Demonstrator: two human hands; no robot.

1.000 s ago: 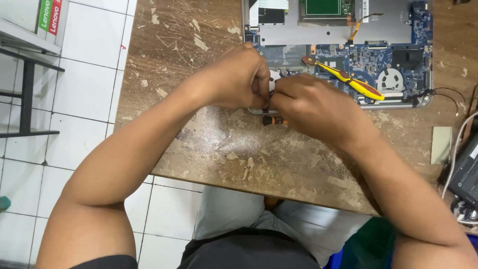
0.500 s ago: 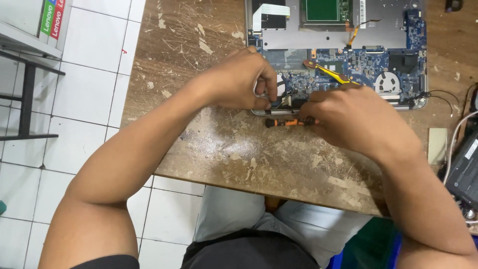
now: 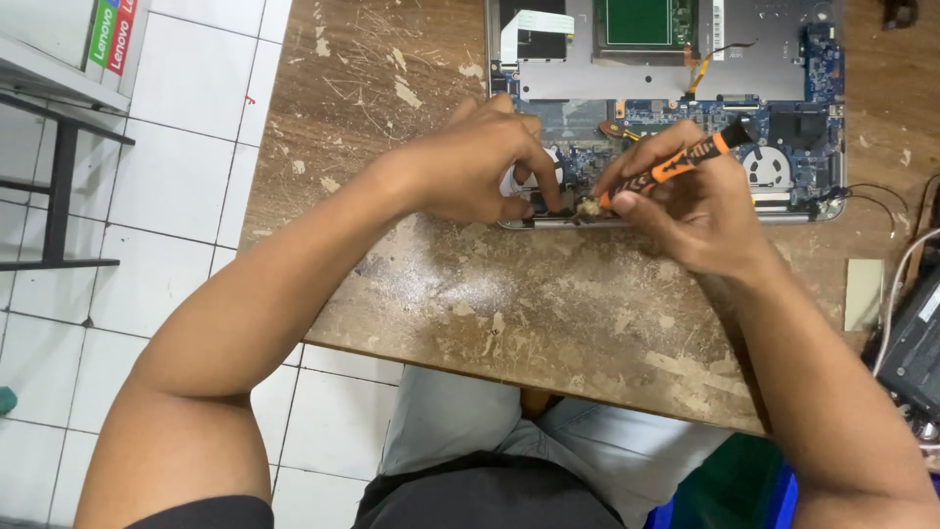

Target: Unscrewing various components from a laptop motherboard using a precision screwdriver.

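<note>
Head view: your left hand covers part of the opened laptop, its fingertips pinched on the laptop's near edge. Your right hand pinches the orange-and-black screwdriver; its tip is hidden between your fingers. Its long axis slants, handle up-right, tip down-left toward the laptop's front edge.

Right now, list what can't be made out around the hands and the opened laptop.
Head view only:
- Screwdriver tip: hidden behind the right hand's fingers, so what it touches is unclear.
- Small pale part between the hands: too small to identify.
- Laptop: top cut off by the frame edge; its near edge is covered by the left hand.
- Black device at right: cut off by the frame edge.
</note>
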